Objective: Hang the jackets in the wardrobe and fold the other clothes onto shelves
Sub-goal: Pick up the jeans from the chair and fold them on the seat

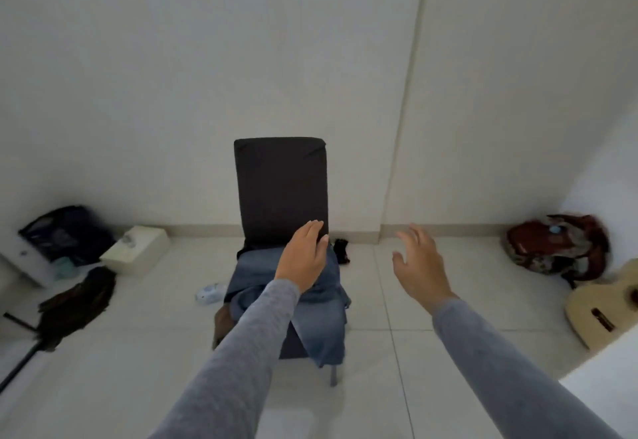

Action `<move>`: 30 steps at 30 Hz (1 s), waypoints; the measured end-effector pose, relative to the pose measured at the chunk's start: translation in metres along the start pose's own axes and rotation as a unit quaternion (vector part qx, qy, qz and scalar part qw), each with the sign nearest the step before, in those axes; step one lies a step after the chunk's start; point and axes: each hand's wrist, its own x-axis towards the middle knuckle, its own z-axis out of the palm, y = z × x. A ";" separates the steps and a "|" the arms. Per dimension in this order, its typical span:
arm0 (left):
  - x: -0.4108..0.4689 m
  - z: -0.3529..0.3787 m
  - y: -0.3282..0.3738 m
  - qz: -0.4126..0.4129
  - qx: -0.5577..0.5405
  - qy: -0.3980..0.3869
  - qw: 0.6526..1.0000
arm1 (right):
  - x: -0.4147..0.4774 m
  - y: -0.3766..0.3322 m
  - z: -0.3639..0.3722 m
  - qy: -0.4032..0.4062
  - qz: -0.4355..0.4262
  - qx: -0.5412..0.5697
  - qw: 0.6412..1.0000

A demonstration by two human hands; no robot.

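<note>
A blue denim garment (324,314) lies crumpled on the seat of a dark chair (280,183) and hangs over the seat's front right edge. Something brown (221,324) peeks out at the seat's left side. My left hand (303,255) hovers over the denim near the chair's backrest, fingers together and flat, holding nothing. My right hand (417,262) is stretched out to the right of the chair, above the tiled floor, fingers spread and empty. Both arms wear grey sleeves. No wardrobe or shelf is in view.
White wall behind the chair. On the floor: a small black item (341,249) right of the chair, a white-blue object (209,293) left of it, a dark cloth (77,304), a dark bag (67,231), a cream box (136,249), a red-patterned bag (556,245), a guitar (600,311).
</note>
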 end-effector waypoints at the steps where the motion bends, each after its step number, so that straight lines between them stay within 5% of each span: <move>1: 0.009 -0.001 -0.018 -0.020 0.003 -0.004 1.000 | 0.016 -0.004 0.016 -0.013 0.000 0.004 1.000; 8: 0.107 0.020 -0.113 -0.089 0.001 -0.057 0.994 | 0.123 -0.002 0.114 -0.091 0.053 0.049 0.993; 19: 0.225 0.099 -0.220 -0.078 -0.001 -0.246 0.966 | 0.174 0.030 0.216 -0.245 0.181 0.043 0.952; 30: 0.297 0.189 -0.319 0.027 0.056 -0.430 0.901 | 0.142 0.013 0.355 -0.166 0.474 0.207 0.840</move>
